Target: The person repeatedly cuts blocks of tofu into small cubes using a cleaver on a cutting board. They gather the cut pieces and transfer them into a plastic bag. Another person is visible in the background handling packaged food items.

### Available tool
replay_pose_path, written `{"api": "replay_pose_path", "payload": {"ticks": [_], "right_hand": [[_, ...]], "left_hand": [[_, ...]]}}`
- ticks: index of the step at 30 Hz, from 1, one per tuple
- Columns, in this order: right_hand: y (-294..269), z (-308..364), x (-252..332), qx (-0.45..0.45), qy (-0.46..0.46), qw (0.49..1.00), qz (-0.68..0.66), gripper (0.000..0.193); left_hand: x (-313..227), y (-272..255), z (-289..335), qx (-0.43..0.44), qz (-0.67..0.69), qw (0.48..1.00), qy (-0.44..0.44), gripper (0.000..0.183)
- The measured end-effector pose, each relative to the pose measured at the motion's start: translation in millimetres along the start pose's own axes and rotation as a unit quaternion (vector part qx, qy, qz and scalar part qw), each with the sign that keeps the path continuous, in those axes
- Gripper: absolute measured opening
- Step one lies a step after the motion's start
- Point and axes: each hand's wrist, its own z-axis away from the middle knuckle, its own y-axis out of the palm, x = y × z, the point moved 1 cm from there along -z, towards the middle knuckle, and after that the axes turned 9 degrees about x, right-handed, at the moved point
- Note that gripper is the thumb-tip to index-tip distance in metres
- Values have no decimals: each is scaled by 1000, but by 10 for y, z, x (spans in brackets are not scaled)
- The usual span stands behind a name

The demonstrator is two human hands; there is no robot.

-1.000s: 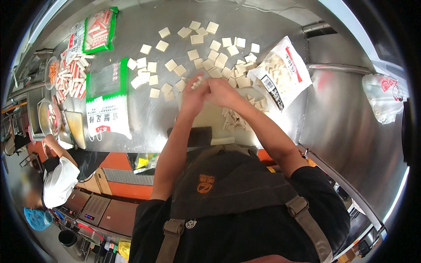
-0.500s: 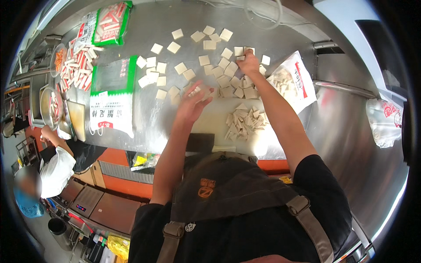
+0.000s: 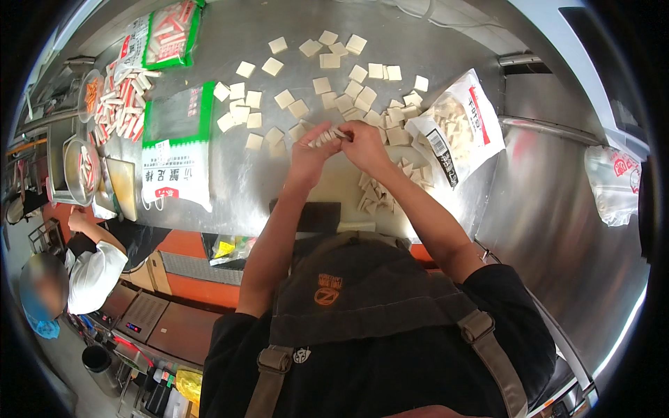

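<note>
My left hand is closed around a short stack of pale square tofu slices, held edge-on above the cutting board. My right hand meets it at the stack's right end, fingers pinched on a slice there. Loose tofu squares lie scattered over the steel table beyond both hands. Beneath my right forearm is a heap of cut tofu pieces, partly hidden. A cleaver with a dark blade rests at the board's near edge.
An opened white bag of tofu lies to the right. On the left are a green-and-white bag, loose red-and-white crab sticks, another crab stick bag and bowls. A co-worker stands at the far left.
My right hand has come back from the far squares to my left hand. The left, open and blurred before, is now closed around the stack. The tofu bag has shifted slightly.
</note>
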Motion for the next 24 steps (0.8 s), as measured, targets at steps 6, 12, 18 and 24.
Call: {"api": "replay_pose_path", "payload": {"ticks": [6,12,18,24], "right_hand": [[5,365,-369,-10,113,983,-141,13],[-112,728,-396,72,240,960,-121,13],[9,946,-555,0,223,927,-302,16],[103,969,-387,51,212,930,-297,17]], "left_hand": [[-9,186,394,-1,-562,823,88,56],[489,149,537,61,-808,575,114,63],[450,76,649,16,-716,691,102,71],[357,-67,696,17,-694,716,74,62]]}}
